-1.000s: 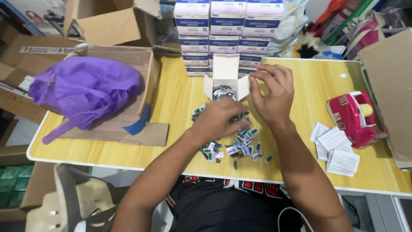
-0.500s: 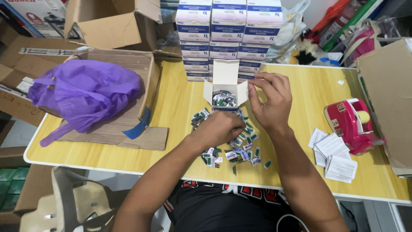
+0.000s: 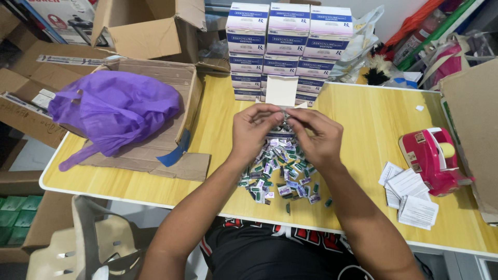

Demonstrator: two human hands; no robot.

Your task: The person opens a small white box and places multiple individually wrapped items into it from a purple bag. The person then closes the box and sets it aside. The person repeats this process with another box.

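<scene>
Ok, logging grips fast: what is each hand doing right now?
Left hand: fingers pinched shut on a small packet.
Right hand: fingers pinched shut on the same small packet, above the small open box.

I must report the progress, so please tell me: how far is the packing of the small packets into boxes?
Done, it seems: closed white-and-blue boxes stand stacked at the table's far edge. In hand: the left hand and right hand meet over a small open white box, pinching something small that I cannot make out. Left: a pile of small packets lies loose on the table, and folded leaflets wait beside the red tape dispenser.
</scene>
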